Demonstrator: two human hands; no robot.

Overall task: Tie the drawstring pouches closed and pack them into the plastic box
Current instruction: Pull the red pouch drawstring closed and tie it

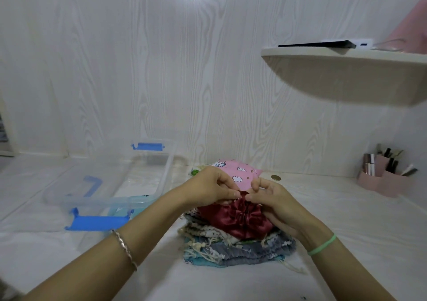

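Two-handed pinch at mouth of red pouch [240, 218], left hand [208, 189] and right hand [273, 200] both curled on it; atop pouch pile [231, 250]; open box [168, 164] just left.

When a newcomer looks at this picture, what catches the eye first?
The left hand and right hand meet at centre, pinching the gathered top of a red pouch over a stack of pouches. Left of them lies the clear box with blue latches.

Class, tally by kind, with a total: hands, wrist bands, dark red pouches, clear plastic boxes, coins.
2 hands: left hand, right hand
2 wrist bands: metal bracelet, green band
1 dark red pouch
1 clear plastic box
1 coin
Total: 7
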